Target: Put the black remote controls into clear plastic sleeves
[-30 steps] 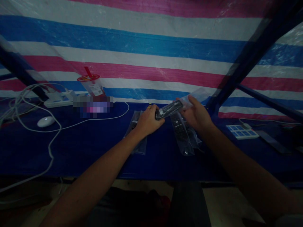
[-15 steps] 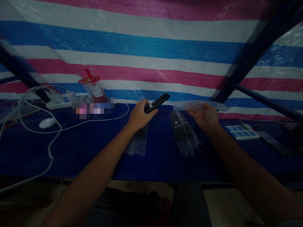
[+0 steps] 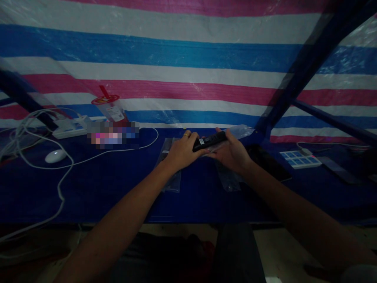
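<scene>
Over the blue table, my left hand [image 3: 183,152] is closed around the near end of a black remote control [image 3: 211,140], which has a small white label. My right hand [image 3: 234,155] grips a clear plastic bag [image 3: 243,131] at the remote's far end. The remote's far part lies at or within the bag; how deep it sits I cannot tell. Beneath my left wrist, a clear bag with something dark in it [image 3: 173,185] lies on the table. Another clear bag [image 3: 229,181] lies under my right hand, mostly covered; the remotes in it are hidden.
At left are a white mouse [image 3: 55,156], tangled white cables [image 3: 61,188], a power strip [image 3: 69,131] and a lidded cup [image 3: 113,112]. To the right lie a dark flat tablet-like thing [image 3: 269,163], another power strip [image 3: 300,159] and a phone-like slab [image 3: 338,170]. Blue frame posts [image 3: 297,80] stand before striped sheeting.
My hands have come together. The remote in my left hand has lowered and turned toward the right, meeting the bag in my right hand, which has moved left.
</scene>
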Action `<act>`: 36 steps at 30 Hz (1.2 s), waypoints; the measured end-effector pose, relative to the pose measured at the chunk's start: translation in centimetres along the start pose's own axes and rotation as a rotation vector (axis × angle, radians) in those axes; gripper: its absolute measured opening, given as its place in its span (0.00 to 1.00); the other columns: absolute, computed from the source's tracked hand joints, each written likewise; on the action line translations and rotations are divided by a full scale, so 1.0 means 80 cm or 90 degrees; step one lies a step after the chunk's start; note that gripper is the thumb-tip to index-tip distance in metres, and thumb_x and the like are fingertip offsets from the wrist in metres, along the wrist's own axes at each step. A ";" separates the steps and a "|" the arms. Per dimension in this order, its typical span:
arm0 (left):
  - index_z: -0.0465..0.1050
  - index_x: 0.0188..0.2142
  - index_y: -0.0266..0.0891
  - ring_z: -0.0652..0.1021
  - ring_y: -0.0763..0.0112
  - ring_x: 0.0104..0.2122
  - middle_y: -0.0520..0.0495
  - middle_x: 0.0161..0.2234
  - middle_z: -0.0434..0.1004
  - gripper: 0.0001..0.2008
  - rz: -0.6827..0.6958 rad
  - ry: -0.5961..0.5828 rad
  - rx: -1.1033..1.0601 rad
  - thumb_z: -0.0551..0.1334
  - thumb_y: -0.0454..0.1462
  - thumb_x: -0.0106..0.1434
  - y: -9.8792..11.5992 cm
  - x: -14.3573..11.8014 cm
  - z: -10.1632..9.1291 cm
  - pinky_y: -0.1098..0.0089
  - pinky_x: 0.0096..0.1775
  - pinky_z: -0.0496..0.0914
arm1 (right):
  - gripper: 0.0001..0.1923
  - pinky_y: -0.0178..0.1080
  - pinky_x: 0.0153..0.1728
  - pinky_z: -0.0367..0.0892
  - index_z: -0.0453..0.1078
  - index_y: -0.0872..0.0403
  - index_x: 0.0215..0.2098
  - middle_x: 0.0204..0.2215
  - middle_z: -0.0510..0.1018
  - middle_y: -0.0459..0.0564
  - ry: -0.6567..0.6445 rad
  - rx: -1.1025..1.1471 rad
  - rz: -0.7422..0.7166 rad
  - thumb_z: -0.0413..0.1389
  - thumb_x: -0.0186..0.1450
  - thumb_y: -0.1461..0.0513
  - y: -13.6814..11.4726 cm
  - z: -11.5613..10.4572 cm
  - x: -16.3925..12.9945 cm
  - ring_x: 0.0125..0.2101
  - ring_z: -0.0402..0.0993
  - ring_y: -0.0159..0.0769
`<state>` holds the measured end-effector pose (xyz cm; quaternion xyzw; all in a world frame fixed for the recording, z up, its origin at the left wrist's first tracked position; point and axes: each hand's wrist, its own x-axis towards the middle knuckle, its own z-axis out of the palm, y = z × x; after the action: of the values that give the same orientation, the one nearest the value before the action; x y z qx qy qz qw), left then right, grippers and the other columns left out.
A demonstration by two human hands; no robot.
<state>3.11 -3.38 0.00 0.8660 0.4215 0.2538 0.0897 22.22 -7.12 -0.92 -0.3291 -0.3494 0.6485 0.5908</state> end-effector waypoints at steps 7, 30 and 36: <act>0.68 0.49 0.42 0.75 0.56 0.44 0.41 0.47 0.70 0.24 0.045 -0.023 -0.056 0.63 0.54 0.62 -0.007 0.002 0.003 0.58 0.46 0.69 | 0.06 0.50 0.52 0.75 0.69 0.48 0.42 0.48 0.81 0.51 0.086 0.000 0.017 0.57 0.67 0.58 0.001 -0.002 0.001 0.51 0.78 0.42; 0.72 0.38 0.39 0.67 0.76 0.17 0.53 0.20 0.69 0.15 -0.198 -0.091 -0.492 0.65 0.49 0.63 -0.024 0.011 -0.001 0.71 0.21 0.60 | 0.06 0.49 0.50 0.75 0.72 0.50 0.42 0.41 0.83 0.51 0.101 0.039 -0.038 0.58 0.66 0.63 -0.003 -0.006 0.002 0.45 0.80 0.41; 0.70 0.34 0.38 0.71 0.75 0.18 0.50 0.20 0.71 0.09 -0.229 -0.120 -0.624 0.66 0.41 0.63 -0.024 0.011 0.000 0.72 0.20 0.60 | 0.05 0.48 0.49 0.75 0.72 0.50 0.43 0.41 0.84 0.51 0.091 0.035 -0.021 0.57 0.68 0.64 -0.002 -0.005 0.001 0.44 0.80 0.40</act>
<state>2.27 -1.46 -0.38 0.6555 0.3854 0.3228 0.5635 22.63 -6.97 -1.00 -0.3525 -0.2936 0.6225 0.6340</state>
